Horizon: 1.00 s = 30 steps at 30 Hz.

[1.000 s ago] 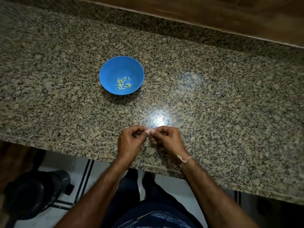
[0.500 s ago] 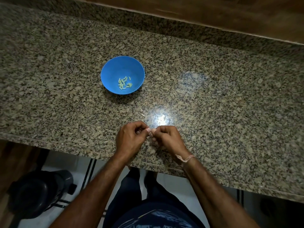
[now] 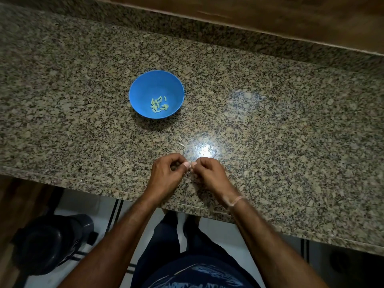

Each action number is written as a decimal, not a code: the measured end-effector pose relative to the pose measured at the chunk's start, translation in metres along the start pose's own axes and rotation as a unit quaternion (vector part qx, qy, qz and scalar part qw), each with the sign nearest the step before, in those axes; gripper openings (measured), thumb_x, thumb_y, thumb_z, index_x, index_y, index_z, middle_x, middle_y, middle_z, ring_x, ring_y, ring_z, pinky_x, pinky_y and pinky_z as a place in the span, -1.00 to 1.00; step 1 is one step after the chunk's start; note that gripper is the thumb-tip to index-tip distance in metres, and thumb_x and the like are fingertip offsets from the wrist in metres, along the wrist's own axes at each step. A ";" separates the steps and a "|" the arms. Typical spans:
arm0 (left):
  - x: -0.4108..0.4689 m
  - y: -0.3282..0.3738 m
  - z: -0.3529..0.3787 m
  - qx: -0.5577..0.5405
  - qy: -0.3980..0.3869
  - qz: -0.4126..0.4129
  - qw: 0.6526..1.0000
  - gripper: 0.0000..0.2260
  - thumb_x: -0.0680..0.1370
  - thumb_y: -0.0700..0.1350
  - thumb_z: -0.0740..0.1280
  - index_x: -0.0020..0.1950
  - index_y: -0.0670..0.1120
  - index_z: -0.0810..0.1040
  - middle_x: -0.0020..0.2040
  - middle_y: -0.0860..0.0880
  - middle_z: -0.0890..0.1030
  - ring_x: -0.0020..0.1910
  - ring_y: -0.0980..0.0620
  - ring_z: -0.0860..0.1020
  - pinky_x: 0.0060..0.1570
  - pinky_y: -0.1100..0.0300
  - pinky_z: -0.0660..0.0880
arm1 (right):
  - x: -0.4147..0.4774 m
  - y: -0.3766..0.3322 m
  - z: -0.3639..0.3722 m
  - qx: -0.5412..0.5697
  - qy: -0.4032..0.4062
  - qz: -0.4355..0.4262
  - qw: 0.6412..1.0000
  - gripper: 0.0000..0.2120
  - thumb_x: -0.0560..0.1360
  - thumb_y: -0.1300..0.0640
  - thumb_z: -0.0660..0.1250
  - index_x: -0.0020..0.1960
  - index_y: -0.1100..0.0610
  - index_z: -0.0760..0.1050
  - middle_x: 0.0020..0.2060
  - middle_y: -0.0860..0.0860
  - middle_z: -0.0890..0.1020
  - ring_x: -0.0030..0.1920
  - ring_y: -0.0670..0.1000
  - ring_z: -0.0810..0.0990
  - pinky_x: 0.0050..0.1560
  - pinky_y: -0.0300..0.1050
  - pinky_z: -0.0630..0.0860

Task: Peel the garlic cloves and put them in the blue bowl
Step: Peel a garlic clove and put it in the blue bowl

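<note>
**At counter front edge: both hands pinched on one clove**

At the near edge of the counter (image 3: 291,142), the left hand (image 3: 166,173) and right hand (image 3: 209,173) meet, knuckles up and fingers curled in. The thumb tips touch or nearly touch, and the pale nails face the camera. Both hands pinch the same small item between thumbs and forefingers.

Only a pale sliver of the clove (image 3: 190,167) shows in the gap under the thumbs. Fingers cover the rest, so it cannot be told whether the skin is on or off, or whether the clove touches the stone.

The bowl (image 3: 143,88) stands upright on the counter, well apart from the grip, farther back and to the left of the hands. Peeled cloves (image 3: 159,104), pale yellow-green, lie in a loose cluster at its bottom, toward the near side.

Between bowl and hands, small peel scraps (image 3: 181,144) lie on the stone, a little beyond the left hand's knuckles. A lamp glare (image 3: 204,150) sits on the polished surface just beyond the right hand.

The right wrist carries a thin thread band (image 3: 236,201). A dark bin (image 3: 52,242) stands on the floor at left, below the counter edge.
</note>
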State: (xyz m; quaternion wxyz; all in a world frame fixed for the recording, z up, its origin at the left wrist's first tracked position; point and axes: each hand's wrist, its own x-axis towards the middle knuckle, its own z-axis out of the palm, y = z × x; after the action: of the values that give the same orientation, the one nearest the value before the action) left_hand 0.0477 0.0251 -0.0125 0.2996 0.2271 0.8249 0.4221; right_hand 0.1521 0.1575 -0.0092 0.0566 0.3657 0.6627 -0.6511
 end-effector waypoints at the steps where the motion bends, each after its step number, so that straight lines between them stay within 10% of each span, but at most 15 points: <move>1: 0.001 0.000 0.000 -0.043 -0.010 -0.036 0.998 -0.88 0.59 -0.12 0.45 -0.15 -0.06 0.65 -0.28 0.05 0.61 -0.28 0.12 0.53 -0.26 0.28 0.45 | -0.001 0.003 0.003 -0.118 0.043 -0.071 0.990 -0.77 0.67 0.15 0.32 -0.17 0.12 0.51 -0.34 -0.01 0.55 -0.38 -0.13 0.43 -0.38 -0.39 0.37; 3: 0.000 0.001 0.000 -0.129 -0.024 -0.093 0.987 -0.87 0.59 -0.15 0.45 -0.16 -0.10 0.67 -0.29 0.01 0.62 -0.27 0.10 0.55 -0.22 0.24 0.49 | -0.001 0.004 0.009 -0.202 0.076 -0.133 0.967 -0.77 0.66 0.14 0.33 -0.17 0.17 0.53 -0.34 0.00 0.56 -0.38 -0.14 0.42 -0.35 -0.39 0.38; 8: -0.005 0.004 0.002 0.028 0.053 0.016 0.998 -0.92 0.61 -0.09 0.43 -0.09 -0.01 0.64 -0.21 0.07 0.64 -0.22 0.18 0.58 -0.27 0.41 0.44 | 0.002 -0.003 0.006 0.085 0.008 0.050 0.995 -0.79 0.68 0.15 0.28 -0.04 0.27 0.56 -0.37 -0.02 0.54 -0.41 -0.09 0.46 -0.45 -0.30 0.42; 14: -0.003 -0.005 0.008 -0.045 -0.012 -0.075 0.996 -0.80 0.65 -0.03 0.34 -0.13 -0.08 0.56 -0.30 0.05 0.52 -0.33 0.08 0.42 -0.29 0.11 0.37 | 0.000 0.004 0.018 -0.244 0.108 -0.156 0.951 -0.74 0.67 0.18 0.32 -0.20 0.09 0.45 -0.37 -0.11 0.46 -0.40 -0.20 0.39 -0.31 -0.42 0.36; 19: -0.004 -0.001 0.003 0.104 0.030 0.111 0.988 -0.91 0.64 -0.16 0.38 -0.07 -0.07 0.56 -0.21 0.08 0.55 -0.25 0.17 0.49 -0.30 0.36 0.36 | 0.000 0.001 0.012 0.106 0.019 0.066 0.992 -0.77 0.68 0.12 0.29 -0.12 0.18 0.53 -0.36 -0.01 0.56 -0.37 -0.05 0.51 -0.34 -0.18 0.48; 30: 0.000 0.003 -0.002 -0.039 0.046 -0.043 0.997 -0.98 0.59 -0.12 0.47 0.00 -0.04 0.69 -0.15 0.05 0.69 -0.14 0.19 0.65 -0.17 0.40 0.55 | 0.006 -0.001 0.008 0.002 0.064 -0.010 0.998 -0.88 0.58 0.20 0.42 -0.10 0.23 0.64 -0.25 0.16 0.72 -0.26 0.11 0.73 -0.18 0.02 0.71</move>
State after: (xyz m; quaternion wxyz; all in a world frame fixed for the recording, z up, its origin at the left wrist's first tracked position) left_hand 0.0463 0.0256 -0.0087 0.2879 0.1597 0.8300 0.4503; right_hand 0.1441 0.1528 -0.0131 0.0074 0.4001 0.6669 -0.6285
